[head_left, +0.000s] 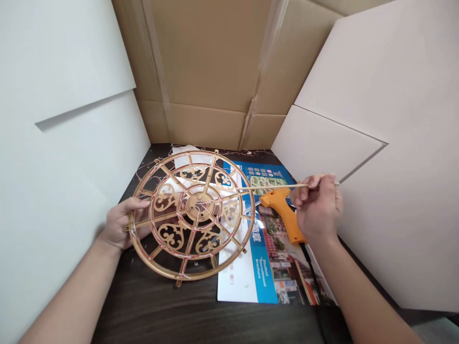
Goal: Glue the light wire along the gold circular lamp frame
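Note:
My left hand [124,220] grips the left rim of a round gold metal frame [184,276], which is tilted above the table. Red and white wires run along its rings and spokes, and scrollwork fills the inner ring. Between the fingers of my right hand [319,205] is a thin pale stick [279,186]. It points left, and its tip reaches over the right part of the frame; whether it touches there I cannot tell. Just left of my right hand lies an orange glue gun [285,215], its nozzle toward the frame and its black cord running down.
Under the glue gun lies a blue and white brochure [267,282] on the dark wooden table [161,310]. Loose thin wires and white paper [184,149] lie toward the back. A cardboard sheet [211,62] stands behind, with white panels [71,157] on both sides.

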`<act>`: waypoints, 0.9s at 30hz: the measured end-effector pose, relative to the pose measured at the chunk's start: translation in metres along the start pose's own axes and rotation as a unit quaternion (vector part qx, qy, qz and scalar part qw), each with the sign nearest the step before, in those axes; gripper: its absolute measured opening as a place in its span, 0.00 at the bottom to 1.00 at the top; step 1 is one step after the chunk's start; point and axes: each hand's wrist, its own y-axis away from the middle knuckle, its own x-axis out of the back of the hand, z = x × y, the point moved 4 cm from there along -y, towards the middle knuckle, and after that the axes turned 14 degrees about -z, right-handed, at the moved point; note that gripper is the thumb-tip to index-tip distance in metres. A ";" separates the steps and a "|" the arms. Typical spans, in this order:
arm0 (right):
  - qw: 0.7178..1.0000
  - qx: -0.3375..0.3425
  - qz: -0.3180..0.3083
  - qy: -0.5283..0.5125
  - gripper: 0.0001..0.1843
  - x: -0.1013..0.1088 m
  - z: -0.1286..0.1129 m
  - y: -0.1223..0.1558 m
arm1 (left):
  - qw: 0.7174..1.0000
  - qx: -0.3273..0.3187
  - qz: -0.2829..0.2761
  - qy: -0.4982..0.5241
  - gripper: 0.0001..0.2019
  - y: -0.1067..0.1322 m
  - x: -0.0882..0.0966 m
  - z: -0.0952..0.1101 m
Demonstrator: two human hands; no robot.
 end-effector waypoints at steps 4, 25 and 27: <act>0.998 0.040 -0.026 0.047 0.26 -0.003 -0.006 0.003 | 0.998 0.026 0.060 -0.006 0.23 0.003 0.008 0.005; 0.971 0.111 -0.103 0.185 0.23 -0.020 -0.020 0.025 | 0.996 0.031 0.085 0.004 0.18 0.006 0.009 0.006; 0.971 0.109 -0.102 0.185 0.23 -0.021 -0.021 0.025 | 0.997 0.032 0.073 -0.001 0.19 0.006 0.008 0.006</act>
